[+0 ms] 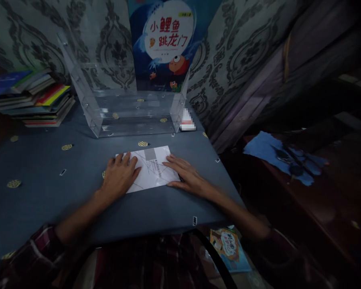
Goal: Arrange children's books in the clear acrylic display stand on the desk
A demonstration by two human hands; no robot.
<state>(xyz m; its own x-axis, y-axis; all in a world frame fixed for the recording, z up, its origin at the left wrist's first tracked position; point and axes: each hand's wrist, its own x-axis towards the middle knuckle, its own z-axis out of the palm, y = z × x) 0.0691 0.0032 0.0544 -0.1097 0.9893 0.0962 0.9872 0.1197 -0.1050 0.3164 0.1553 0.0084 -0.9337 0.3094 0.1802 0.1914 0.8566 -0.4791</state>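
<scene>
Paper, one sheet, white, with a grey block and small dark print too faint to read; lies flat on the table near its front edge. Left and right margins partly hidden under hands.

Left hand (120, 174): laid over the paper's (152, 168) left end, fingers slightly bent, unclenched, gripping nothing. Right hand (188, 172): on the right end, palm down, fingers extended, likewise unclenched; what lies beneath its palm cannot be seen.

Table (78, 176): blue-grey cover with pineapple print; left side cut off.

Rack (88, 104): clear plastic, behind the paper; its transparent edges are hard to trace.

Picture book (164, 76): blue, upright behind the rack; top cut off.

Small white object (187, 122): beside the rack's right end, pixelated, unidentifiable.

Books (33, 100): stacked at left, titles illegible.

Blue cloth (260, 148): at right, in shadow, dark items on it indistinct.

Booklet (228, 249): below the table edge, partly covered by a dark curved bar.
</scene>
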